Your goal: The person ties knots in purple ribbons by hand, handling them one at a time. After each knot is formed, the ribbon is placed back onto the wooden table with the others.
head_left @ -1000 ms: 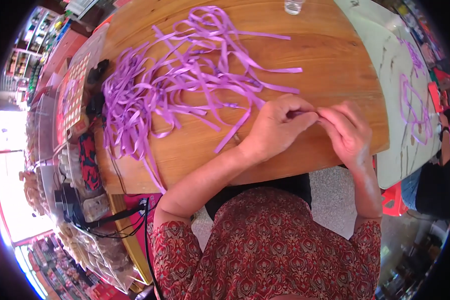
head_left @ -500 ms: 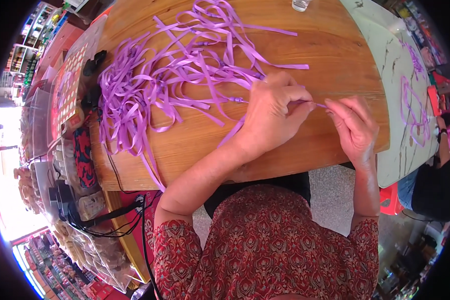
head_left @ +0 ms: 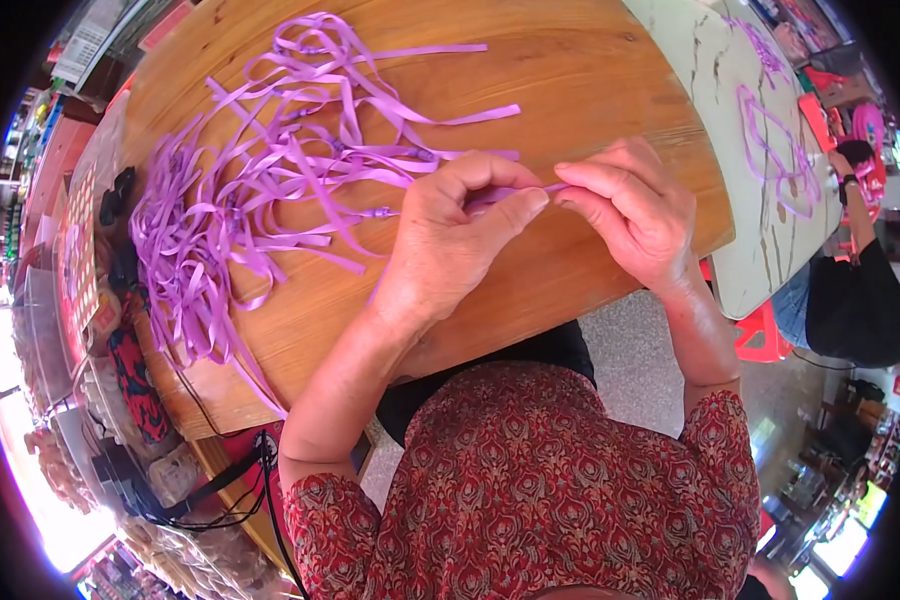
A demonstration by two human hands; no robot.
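Observation:
A narrow purple ribbon runs between my two hands above the near right part of the wooden table. My left hand is closed on it, thumb pressed to the bent fingers. Close by, my right hand pinches the same ribbon by its fingertips; the two sets of fingertips almost meet. Left of my left hand spreads a tangled pile of purple ribbons, several with small darker purple knots or beads. One ribbon hangs toward the table's near left edge. What exactly lies inside the fingers is hidden.
The wooden table has a curved far right edge. Beside it stands a white marbled table with more purple ribbon loops. A person in black sits there near a red stool. Black cables and bagged goods fill the left.
My right hand has come closer to the left, and its fingertips now almost touch the left thumb. The whole view has shifted, moving the table and pile leftward in the picture.

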